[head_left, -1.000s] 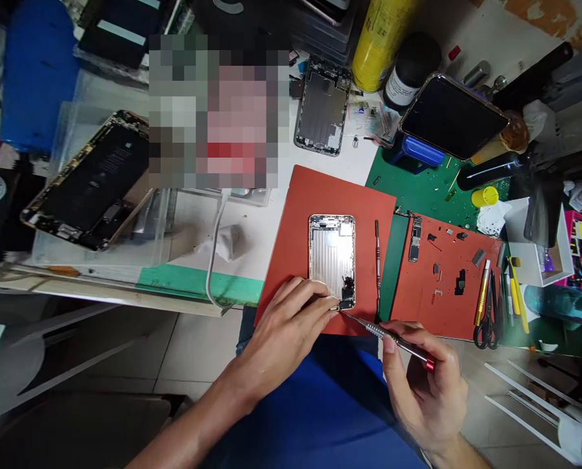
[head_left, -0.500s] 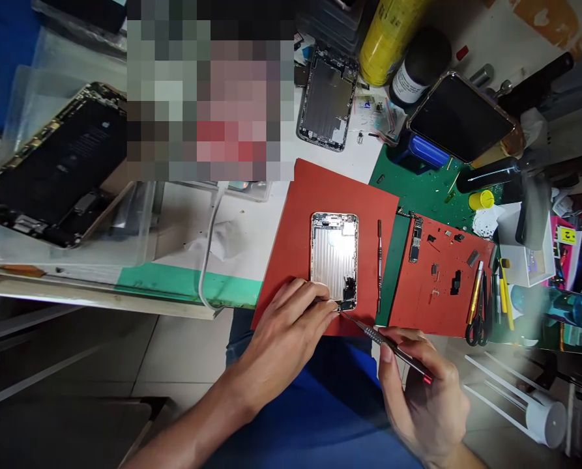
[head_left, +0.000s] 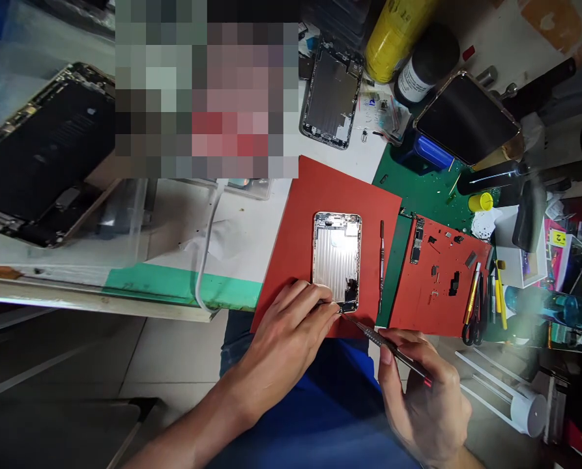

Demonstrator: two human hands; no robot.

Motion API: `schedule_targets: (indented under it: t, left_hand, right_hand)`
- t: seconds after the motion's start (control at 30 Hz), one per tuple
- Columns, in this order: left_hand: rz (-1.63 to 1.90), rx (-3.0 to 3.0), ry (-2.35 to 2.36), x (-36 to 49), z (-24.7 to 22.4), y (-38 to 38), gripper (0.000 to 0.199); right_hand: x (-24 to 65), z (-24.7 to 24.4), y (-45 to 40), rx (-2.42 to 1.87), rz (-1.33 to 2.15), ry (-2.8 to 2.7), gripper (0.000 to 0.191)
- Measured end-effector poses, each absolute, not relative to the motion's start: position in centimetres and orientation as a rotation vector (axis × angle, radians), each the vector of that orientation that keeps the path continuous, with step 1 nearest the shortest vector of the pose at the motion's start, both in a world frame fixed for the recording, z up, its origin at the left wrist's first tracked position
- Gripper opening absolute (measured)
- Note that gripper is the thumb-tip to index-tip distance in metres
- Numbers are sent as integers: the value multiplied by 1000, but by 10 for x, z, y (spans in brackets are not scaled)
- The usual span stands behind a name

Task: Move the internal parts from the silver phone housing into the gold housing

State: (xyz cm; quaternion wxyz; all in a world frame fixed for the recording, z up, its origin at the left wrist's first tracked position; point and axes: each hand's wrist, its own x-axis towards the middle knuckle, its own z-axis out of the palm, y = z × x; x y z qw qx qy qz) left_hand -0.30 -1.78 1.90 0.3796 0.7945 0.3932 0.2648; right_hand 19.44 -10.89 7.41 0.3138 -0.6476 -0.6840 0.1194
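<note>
An opened phone housing (head_left: 337, 257), with bare ribbed metal inside, lies on a red mat (head_left: 315, 182). My left hand (head_left: 291, 319) grips its bottom edge, fingers bent and pressed together over the lower left corner. Dark parts show inside near the lower right corner. My right hand (head_left: 425, 391) pinches a slim pen-like metal tool (head_left: 398, 355) with a knurled grip and a red band near its rear end. Its thin tip points at the bottom edge of the housing, close to my left fingertips; contact cannot be made out. A second thin metal tool (head_left: 382, 266) lies on the mat, right of the housing.
A second red mat (head_left: 425, 306) at right carries a logic board (head_left: 417, 241), small parts and scissors (head_left: 475, 326). Another phone housing (head_left: 332, 94) lies behind. A phone with its battery (head_left: 51, 156) is at left. A white cable (head_left: 205, 254) hangs over the table edge.
The view has shifted slightly. Both hands keep their grips, and the tool tip now appears a little farther right and lower, slightly away from the left fingertips.
</note>
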Motion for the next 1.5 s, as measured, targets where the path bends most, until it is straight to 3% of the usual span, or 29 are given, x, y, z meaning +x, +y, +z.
schedule_targets:
  t: [0.47, 0.67, 0.9, 1.07, 1.5]
  left_hand:
    - [718, 2048, 1012, -3, 19, -17, 15]
    - [718, 2060, 997, -3, 16, -20, 24]
    - [701, 2029, 986, -5, 13, -23, 33]
    - [672, 2026, 990, -5, 15, -21, 24]
    - [700, 2011, 992, -5, 14, -20, 23]
  right_hand:
    - [194, 81, -103, -1759, 264, -1936, 31]
    - [197, 99, -79, -1691, 352, -2247, 28]
    - [194, 104, -64, -1519, 217, -2391, 23]
    - [192, 101, -65, -1496, 201, -2404, 21]
    - [189, 96, -68, -1431, 127, -2378, 23]
